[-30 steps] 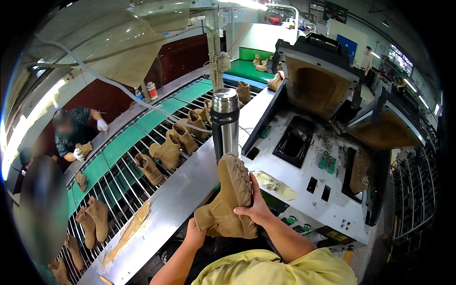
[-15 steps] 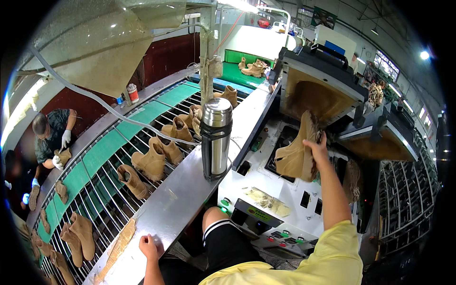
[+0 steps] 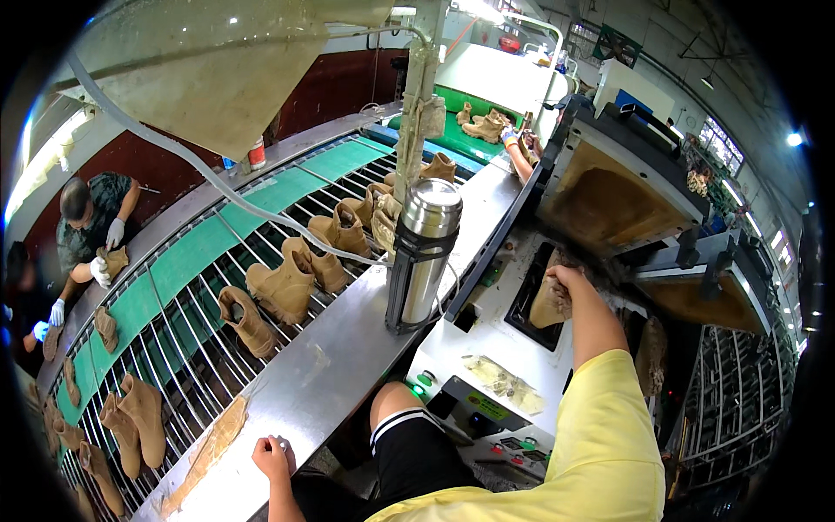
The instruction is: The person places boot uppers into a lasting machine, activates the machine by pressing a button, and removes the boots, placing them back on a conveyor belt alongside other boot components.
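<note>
A tan boot (image 3: 550, 300) is being held by the right hand (image 3: 567, 280) over the dark recess (image 3: 532, 304) of the white machine (image 3: 487, 365), its lower part already down inside the opening. The grip is closed around the boot's upper edge, fingers wrapped over the top — the boot is not yet released, so the placing is judged to be under way rather than finished. Whether the boot is fully seated on anything inside the recess cannot be told; that part is hidden by the hand and the dark well.

The left hand (image 3: 273, 456) is being rested on the near edge of the long steel table (image 3: 348, 365), curled loosely with the fingers folded in; nothing can be made out in it (a small pale speck at the knuckles is too small to name).

What is left seems considerable. More tan boots (image 3: 287, 291) are being carried on the roller conveyor (image 3: 174, 348) beyond the table, some upright, some lying on their sides, and none of them is being touched by this person. The machine's large hood (image 3: 609, 187) is being kept raised above the recess, so no pressing or closing step appears begun.

A tall steel flask (image 3: 424, 252) is standing upright on the table between the conveyor and the machine, well apart from both hands. Across the conveyor, another person in white gloves (image 3: 109, 239) is handling a boot, and a further hand (image 3: 513, 143) is being reached toward boots at the far green bench.
</note>
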### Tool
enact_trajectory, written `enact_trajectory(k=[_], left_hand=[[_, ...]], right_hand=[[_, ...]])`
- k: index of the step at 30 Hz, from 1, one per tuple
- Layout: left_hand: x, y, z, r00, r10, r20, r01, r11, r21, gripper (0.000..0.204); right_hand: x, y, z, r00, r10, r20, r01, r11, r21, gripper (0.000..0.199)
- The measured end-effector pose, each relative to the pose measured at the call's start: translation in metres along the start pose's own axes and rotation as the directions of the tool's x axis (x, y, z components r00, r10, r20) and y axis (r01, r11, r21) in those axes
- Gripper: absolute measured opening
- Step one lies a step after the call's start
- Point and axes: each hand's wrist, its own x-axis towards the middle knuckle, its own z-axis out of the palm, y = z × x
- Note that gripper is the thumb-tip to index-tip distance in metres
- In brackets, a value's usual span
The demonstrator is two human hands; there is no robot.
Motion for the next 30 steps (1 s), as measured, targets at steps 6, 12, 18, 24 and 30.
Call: enact_trajectory(k=[6, 12, 18, 24, 30], left_hand=[[0.005, 0.000, -0.005, 1.000, -0.011, -0.022, 0.012, 0.999, 0.041, 0.026], [-0.014, 0.022, 0.007, 0.993, -0.085, -0.079, 0.088, 0.995, 0.037, 0.015], [-0.097, 0.103, 0.086, 0.902, -0.178, 0.393, 0.302, 0.911, -0.280, 0.043], [-0.134, 0.220, 0.172, 0.404, 0.019, 0.915, 0.867, 0.312, -0.389, 0.060], [-0.095, 0.188, 0.139, 0.258, 0.017, 0.966, 0.801, 0.555, -0.224, 0.051]], right_hand=[[-0.108, -0.034, -0.019, 1.000, 0.009, -0.014, -0.012, 0.973, -0.229, 0.087], [-0.140, 0.045, -0.047, 0.913, -0.394, -0.104, 0.370, 0.909, -0.194, 0.069], [-0.166, 0.193, -0.134, 0.758, -0.508, -0.409, 0.372, 0.852, -0.369, 0.064], [-0.159, 0.270, -0.209, 0.709, -0.401, -0.580, 0.165, 0.894, -0.417, 0.071], [-0.147, 0.245, -0.255, 0.970, 0.041, -0.241, -0.093, 0.973, -0.210, 0.096]])
